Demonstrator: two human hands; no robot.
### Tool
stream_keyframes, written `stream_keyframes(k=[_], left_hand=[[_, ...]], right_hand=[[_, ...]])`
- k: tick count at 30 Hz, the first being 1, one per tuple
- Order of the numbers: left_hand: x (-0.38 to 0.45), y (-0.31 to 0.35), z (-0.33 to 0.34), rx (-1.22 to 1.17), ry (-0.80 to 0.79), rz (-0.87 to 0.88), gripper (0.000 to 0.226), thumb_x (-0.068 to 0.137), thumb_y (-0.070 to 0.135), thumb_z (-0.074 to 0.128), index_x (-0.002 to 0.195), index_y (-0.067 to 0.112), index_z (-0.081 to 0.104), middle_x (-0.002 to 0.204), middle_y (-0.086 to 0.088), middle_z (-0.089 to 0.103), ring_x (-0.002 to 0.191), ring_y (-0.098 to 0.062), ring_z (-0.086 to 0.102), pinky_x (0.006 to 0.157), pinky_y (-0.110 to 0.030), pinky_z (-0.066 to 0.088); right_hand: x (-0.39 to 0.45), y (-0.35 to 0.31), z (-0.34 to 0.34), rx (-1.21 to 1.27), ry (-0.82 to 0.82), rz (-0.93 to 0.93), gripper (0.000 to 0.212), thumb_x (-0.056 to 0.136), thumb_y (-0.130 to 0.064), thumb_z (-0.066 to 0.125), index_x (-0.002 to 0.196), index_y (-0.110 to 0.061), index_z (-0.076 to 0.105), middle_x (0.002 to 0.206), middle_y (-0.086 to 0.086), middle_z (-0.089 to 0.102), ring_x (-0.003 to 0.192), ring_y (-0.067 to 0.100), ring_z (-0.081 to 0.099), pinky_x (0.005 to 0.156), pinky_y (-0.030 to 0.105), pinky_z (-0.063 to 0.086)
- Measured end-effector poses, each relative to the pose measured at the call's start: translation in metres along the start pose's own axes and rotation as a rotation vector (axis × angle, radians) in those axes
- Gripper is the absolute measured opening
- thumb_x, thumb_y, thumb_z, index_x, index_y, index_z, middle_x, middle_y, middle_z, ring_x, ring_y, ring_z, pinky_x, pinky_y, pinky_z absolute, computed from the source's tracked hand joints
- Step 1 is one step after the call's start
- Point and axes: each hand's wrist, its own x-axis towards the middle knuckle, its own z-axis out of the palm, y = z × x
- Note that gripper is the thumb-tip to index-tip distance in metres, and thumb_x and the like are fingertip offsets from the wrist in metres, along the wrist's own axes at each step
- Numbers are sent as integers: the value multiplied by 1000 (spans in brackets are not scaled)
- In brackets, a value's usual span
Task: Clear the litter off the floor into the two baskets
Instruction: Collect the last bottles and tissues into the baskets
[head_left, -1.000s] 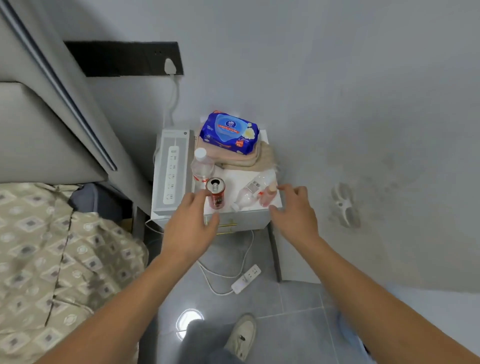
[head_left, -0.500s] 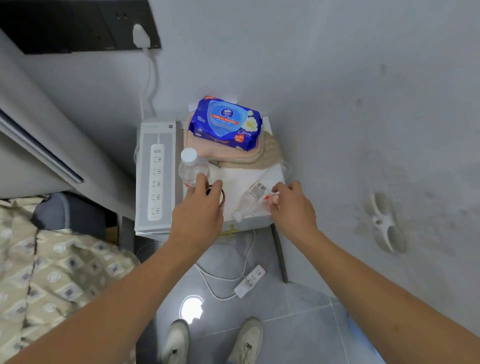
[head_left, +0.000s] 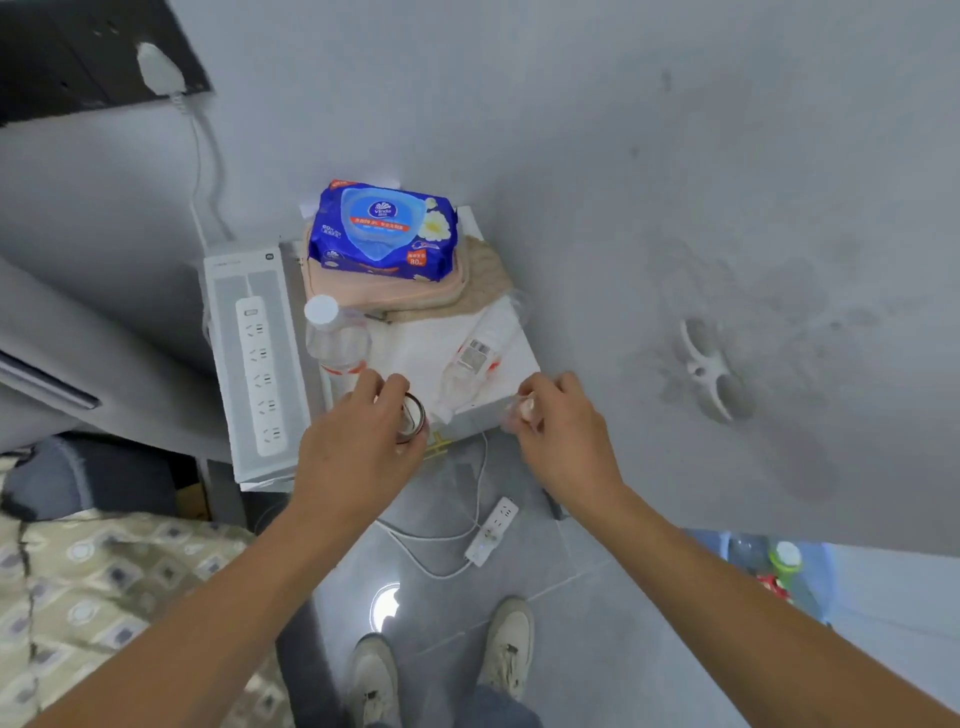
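Note:
My left hand (head_left: 358, 447) is closed around a red drink can (head_left: 413, 420) at the front edge of a white bedside table (head_left: 483, 405). My right hand (head_left: 563, 441) pinches a small pinkish clear bottle (head_left: 522, 410) just off the table's front right corner. A clear bottle with a red and white label (head_left: 470, 364) lies on its side between my hands. Behind my left hand stands an upright clear bottle with a white cap (head_left: 332, 332). A blue basket (head_left: 810, 577) at the lower right holds a green-capped bottle and other litter.
A blue wet-wipe pack (head_left: 382, 231) rests on folded cloth at the table's back. A white power strip lies on a white appliance (head_left: 249, 364) left of the table. A second power strip (head_left: 493, 530) with its cable is on the grey tiled floor. Patterned bedding (head_left: 104, 597) fills the lower left.
My left hand has closed on the can and drawn it to the table's front edge. My right hand has lifted the small pinkish bottle off the corner. The view tilted down, revealing the blue basket.

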Motion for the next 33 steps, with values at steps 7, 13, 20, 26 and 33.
stream_keyframes(k=[7,13,20,26,33], left_hand=[[-76,68,-38,-120,-148,118,40,81,50,72,111,32,51,107,12,51,72,-24,62,53,-32,46],[-131,165,-10,-180,-313,321,48,66,42,87,102,38,55,102,13,54,70,-28,67,49,-33,46],[-152,279,60,-187,-415,524,44,76,49,76,110,42,49,110,20,48,78,-19,66,64,-38,54],[-140,385,139,-133,-400,635,37,83,47,69,111,38,46,110,15,48,76,-21,64,62,-38,56],[-79,507,258,-112,-297,657,41,85,44,72,114,27,50,112,7,50,70,-21,55,60,-31,41]], right_hand=[[-140,24,-21,91,7,200,17,95,-31,60,103,-22,48,107,0,47,83,24,59,73,43,52],[-254,86,-41,203,108,478,15,90,-31,54,102,-23,51,105,-3,49,84,23,61,73,41,51],[-335,203,-73,305,369,752,15,90,-28,67,91,-31,53,96,-13,51,78,9,59,72,30,50],[-343,333,-94,297,506,826,16,91,-30,69,89,-26,54,95,-10,52,75,7,57,65,20,44],[-309,499,-106,272,501,876,15,89,-24,68,99,-19,58,100,-2,53,81,16,54,63,24,36]])
